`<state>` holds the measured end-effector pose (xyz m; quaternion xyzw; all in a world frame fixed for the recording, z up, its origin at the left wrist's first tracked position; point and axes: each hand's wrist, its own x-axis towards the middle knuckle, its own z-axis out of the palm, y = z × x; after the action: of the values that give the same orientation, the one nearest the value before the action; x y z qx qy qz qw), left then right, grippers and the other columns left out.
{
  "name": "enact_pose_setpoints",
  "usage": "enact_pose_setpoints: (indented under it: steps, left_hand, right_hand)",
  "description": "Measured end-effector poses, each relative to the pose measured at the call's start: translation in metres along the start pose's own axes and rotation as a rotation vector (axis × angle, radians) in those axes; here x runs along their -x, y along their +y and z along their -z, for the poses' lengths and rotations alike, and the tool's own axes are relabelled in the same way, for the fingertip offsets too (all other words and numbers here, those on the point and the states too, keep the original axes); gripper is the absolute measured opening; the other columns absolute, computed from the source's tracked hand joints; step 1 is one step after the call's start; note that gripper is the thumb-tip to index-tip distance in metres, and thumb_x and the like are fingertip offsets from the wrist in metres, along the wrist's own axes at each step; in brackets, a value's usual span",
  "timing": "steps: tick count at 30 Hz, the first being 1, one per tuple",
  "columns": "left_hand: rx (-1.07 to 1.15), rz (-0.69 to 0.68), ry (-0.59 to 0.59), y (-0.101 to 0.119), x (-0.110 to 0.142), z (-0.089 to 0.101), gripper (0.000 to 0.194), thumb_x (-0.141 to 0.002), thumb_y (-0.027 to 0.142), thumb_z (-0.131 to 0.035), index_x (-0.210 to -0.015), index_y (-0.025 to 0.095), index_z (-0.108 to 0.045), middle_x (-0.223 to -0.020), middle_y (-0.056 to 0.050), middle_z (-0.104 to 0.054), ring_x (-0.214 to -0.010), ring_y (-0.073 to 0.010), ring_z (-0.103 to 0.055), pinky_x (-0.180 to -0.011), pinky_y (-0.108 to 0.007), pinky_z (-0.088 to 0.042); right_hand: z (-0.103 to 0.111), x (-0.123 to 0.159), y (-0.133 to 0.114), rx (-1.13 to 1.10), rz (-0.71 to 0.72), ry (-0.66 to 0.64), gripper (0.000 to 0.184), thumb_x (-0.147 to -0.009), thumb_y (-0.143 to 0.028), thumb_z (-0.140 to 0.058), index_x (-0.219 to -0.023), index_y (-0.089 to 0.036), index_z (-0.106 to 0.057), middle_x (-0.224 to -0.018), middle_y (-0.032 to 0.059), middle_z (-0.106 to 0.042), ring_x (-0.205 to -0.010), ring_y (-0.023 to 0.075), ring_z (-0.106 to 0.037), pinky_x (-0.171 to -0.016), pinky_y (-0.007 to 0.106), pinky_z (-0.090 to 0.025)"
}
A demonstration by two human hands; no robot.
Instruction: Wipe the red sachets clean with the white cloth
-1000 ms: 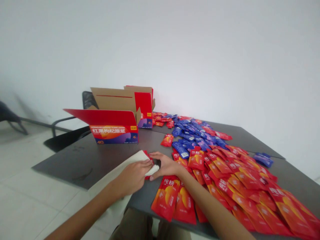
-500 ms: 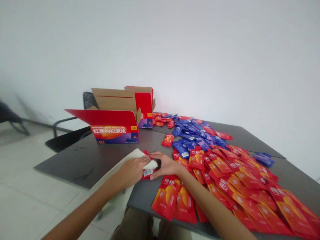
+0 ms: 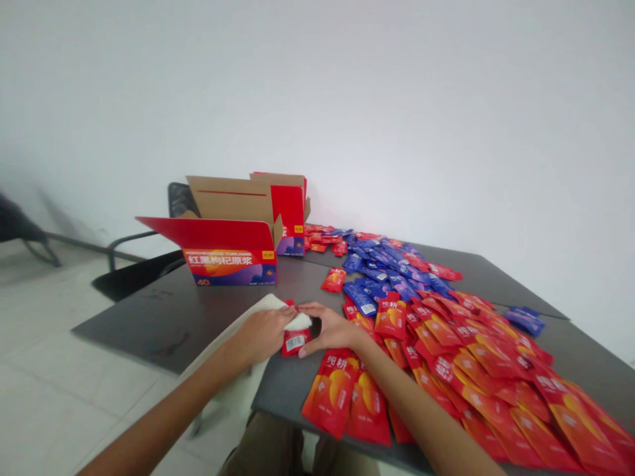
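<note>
My left hand [image 3: 265, 334] is closed on a pale cloth [image 3: 262, 305] and presses it onto a red pouch [image 3: 292, 342] that lies flat on the dark table. A white barcode label shows on the pouch, while part of it is hidden under the cloth and my fingers. On the pouch's right side, my right hand [image 3: 330, 330] curves around it, forefinger at the top edge and thumb at the bottom edge, holding it. Red pouches with an orange fruit picture [image 3: 330, 390] lie just right of and below my right hand.
Two open cartons [image 3: 233, 268] stand at the table's back left. Blue pouches [image 3: 381, 261] and more red pouches [image 3: 476, 357] form heaps to the right. A black chair [image 3: 139, 268] is behind the left table edge. The cloth hangs over the front edge.
My left hand and the cloth have shifted slightly up and left, uncovering more of the barcode label. My right hand stays at the pouch.
</note>
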<state>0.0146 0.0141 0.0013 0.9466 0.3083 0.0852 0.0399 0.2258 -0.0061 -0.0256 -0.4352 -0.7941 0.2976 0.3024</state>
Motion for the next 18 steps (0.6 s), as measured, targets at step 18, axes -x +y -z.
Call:
enact_pose_setpoints:
  steps: [18]
  left_hand:
    - [0.134, 0.029, 0.073, -0.008, 0.001, -0.007, 0.055, -0.081, 0.007, -0.040, -0.135, 0.016, -0.051, -0.139, -0.010, -0.052, -0.129, -0.0189, -0.048, -0.110, -0.033, -0.033]
  right_hand:
    - [0.010, -0.003, -0.008, 0.132, -0.156, -0.218, 0.108, -0.049, -0.057, -0.083, -0.143, -0.028, -0.037, -0.156, 0.0091, -0.023, -0.143, 0.0312, -0.025, -0.118, 0.044, -0.019]
